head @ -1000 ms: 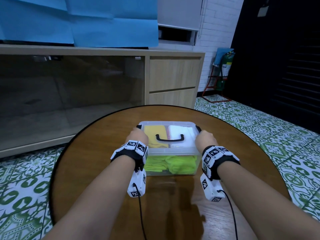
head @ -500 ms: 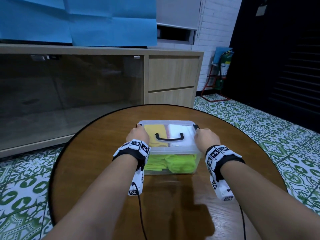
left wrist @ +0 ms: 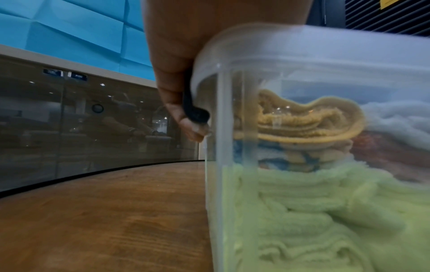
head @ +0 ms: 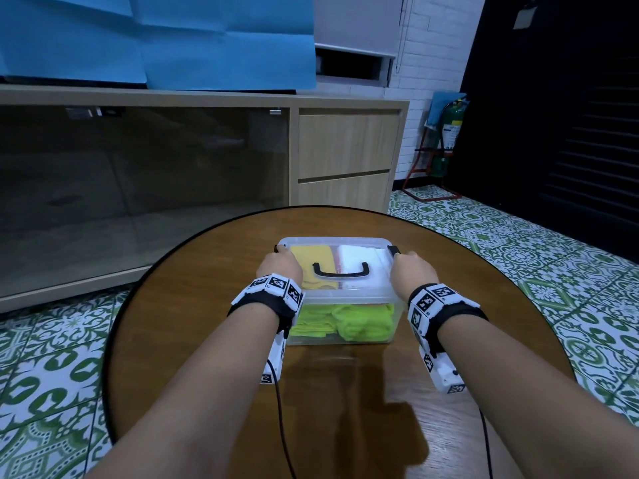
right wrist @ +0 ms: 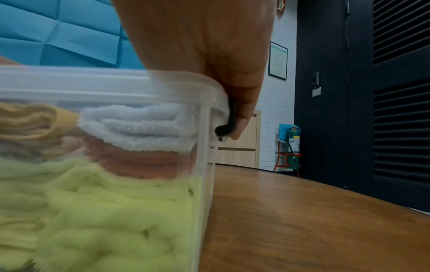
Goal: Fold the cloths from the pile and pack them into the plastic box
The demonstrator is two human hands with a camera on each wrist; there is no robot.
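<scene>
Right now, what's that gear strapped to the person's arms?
Both forearms are bare, no sleeves. Each wrist wears a black strap carrying white blocks printed with black square-patterned markers. A white camera unit hangs under each wrist, trailing a thin black cable.

Head cam looks down-fwd at my plastic box (head: 340,302); L wrist cam sits close at its left end, R wrist cam close at its right; all share box.

I sit in a home-like room: patterned green floor tiles (head: 539,257), a wooden sideboard (head: 345,146) with smoked glass doors, white brick wall (head: 428,63), a fire extinguisher (head: 449,140) beside a dark louvred door (head: 587,115).
</scene>
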